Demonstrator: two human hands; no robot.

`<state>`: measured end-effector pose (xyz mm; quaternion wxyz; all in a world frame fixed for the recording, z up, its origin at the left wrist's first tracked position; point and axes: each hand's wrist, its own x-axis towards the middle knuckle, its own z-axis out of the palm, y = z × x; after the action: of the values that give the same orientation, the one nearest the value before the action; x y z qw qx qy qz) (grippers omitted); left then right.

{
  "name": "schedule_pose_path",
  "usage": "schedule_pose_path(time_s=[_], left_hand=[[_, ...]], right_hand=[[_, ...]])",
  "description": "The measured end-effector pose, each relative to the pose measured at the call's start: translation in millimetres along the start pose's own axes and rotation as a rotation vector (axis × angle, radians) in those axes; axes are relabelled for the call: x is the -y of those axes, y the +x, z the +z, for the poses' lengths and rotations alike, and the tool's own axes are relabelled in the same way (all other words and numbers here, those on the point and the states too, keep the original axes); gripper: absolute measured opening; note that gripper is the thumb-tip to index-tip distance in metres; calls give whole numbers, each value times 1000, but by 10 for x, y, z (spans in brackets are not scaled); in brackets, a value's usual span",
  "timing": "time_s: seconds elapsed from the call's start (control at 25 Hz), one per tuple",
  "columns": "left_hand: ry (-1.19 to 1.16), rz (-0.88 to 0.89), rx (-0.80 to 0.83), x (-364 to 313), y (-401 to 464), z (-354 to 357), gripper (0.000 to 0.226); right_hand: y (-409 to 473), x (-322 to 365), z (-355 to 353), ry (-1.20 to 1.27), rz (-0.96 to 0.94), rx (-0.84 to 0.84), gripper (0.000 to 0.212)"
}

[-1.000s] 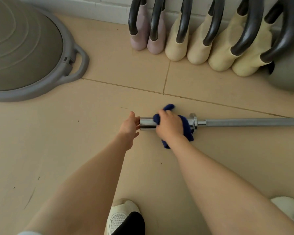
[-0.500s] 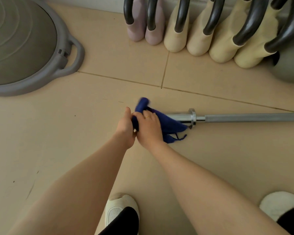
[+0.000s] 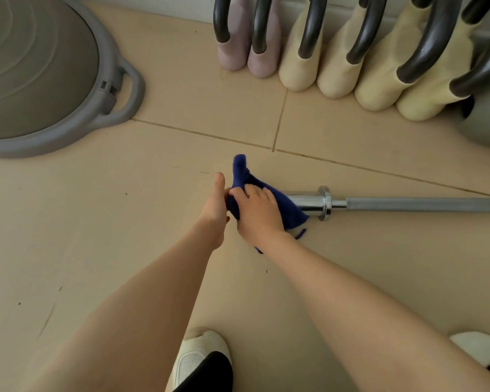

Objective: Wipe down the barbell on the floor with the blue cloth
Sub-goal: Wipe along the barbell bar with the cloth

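Note:
The barbell (image 3: pixel 408 204) lies on the tiled floor, running from the centre to the right edge, with a chrome sleeve and collar (image 3: pixel 324 203). The blue cloth (image 3: pixel 287 206) is wrapped over the sleeve's left end and hides its tip. My right hand (image 3: pixel 256 215) grips the cloth around that end, a ring on one finger. My left hand (image 3: pixel 216 203) touches the cloth-covered tip from the left, thumb raised; its fingers are hidden behind the cloth.
A grey balance dome (image 3: pixel 40 75) sits at the back left. A row of kettlebells (image 3: pixel 337 52) with dark handles lines the wall at the back. A grey ball (image 3: pixel 487 123) is at the far right. My white shoes (image 3: pixel 198 357) are at the bottom.
My right hand slid the cloth left along the sleeve from the collar to the tip, baring the chrome sleeve. My left hand has met the cloth at the bar's end.

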<state>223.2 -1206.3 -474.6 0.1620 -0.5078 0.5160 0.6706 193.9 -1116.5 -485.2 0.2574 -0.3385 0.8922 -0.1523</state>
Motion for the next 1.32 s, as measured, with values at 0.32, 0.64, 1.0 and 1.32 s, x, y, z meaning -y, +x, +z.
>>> schedule_pose_path(time_s=[0.32,0.64,1.0,1.32], left_hand=[[-23,-50,-41,102,56,67,70],[-62,-36,-19,75,49,52,66],[-38,-66,-51,-18,-83,146,74],[-23,-53,-82,1,-161,256,70]], right_hand=[[-35,-451,-137,-31,239,-141,26],[-32,-677,-298,-148,369,-77,28],[-64,-721,-494,-312,76,41,34],[-207,-672,-540,-271,-139,160,37]])
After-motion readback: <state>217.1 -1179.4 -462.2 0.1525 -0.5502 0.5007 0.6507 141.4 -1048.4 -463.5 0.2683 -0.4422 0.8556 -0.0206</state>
